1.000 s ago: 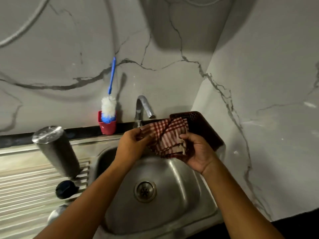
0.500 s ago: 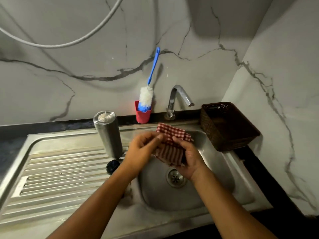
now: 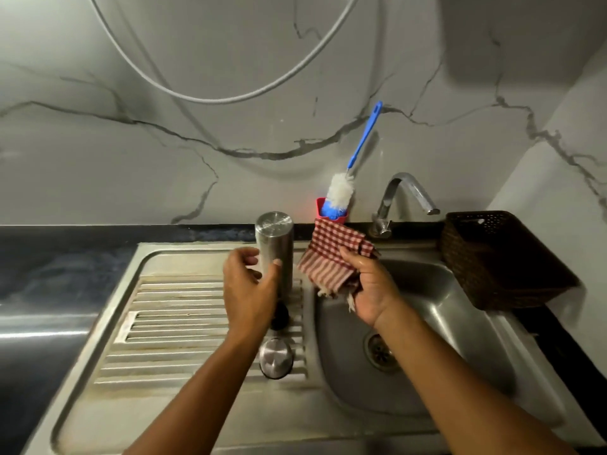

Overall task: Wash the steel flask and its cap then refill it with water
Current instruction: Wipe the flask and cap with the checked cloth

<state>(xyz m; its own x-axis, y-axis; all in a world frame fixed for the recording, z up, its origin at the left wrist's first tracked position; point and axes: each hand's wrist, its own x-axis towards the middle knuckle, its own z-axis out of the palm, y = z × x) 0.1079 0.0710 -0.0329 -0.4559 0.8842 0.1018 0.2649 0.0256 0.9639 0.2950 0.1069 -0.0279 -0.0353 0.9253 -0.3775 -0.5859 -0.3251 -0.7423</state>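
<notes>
The steel flask [image 3: 274, 247] stands upright on the ribbed drainboard [image 3: 184, 310], left of the sink bowl. My left hand [image 3: 249, 287] curls round its lower part, thumb on the front and fingers at its left side. A black cap piece [image 3: 281, 315] lies just below that hand, partly hidden by it. Nearer me on the drainboard sits a round steel cap [image 3: 276, 357]. My right hand [image 3: 371, 287] grips a red-and-white checked cloth [image 3: 331, 257] over the left rim of the sink bowl [image 3: 443, 372].
The tap [image 3: 404, 198] stands behind the bowl with no water running. A blue-handled bottle brush [image 3: 341, 192] sits in a red holder [image 3: 320, 206] by the wall. A dark woven basket [image 3: 502, 261] is on the counter to the right. A white hose [image 3: 230, 96] hangs above.
My left hand has let go of the cloth and moved left to the flask. The right hand keeps the cloth. The view has swung left and pulled back.
</notes>
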